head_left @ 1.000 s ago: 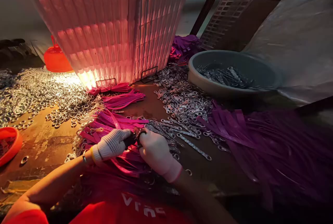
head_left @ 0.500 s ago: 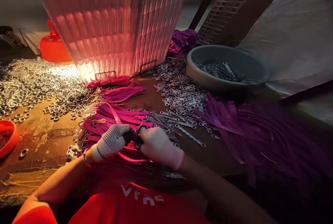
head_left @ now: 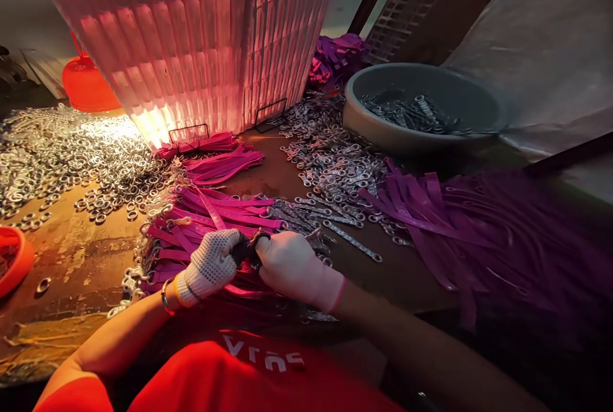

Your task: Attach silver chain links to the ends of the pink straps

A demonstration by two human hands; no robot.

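Note:
My left hand (head_left: pixel 214 263), in a white dotted knit glove, is closed at the lower middle of the view. My right hand (head_left: pixel 294 266), in a plain white glove with a pink cuff, is closed right beside it. Between them the fingers and whatever they grip are dark, and I cannot make out the piece. Under and behind both hands lies a pile of magenta straps (head_left: pixel 220 207), many with metal rings at their left ends. Short silver metal strips with looped ends (head_left: pixel 352 243) lie to the right of my right hand.
Loose metal rings (head_left: pixel 115 169) are heaped at left under a red lamp (head_left: pixel 89 85). A translucent ribbed panel (head_left: pixel 191 48) stands at the back. A grey basin (head_left: pixel 357 119) of metal strips sits at right, behind purple straps (head_left: pixel 431 227). An orange bowl (head_left: pixel 26 265) is at far left.
The view has shifted slightly. My hands stay together, both closed, with the left glove turned a little more upright. The surrounding piles look the same.

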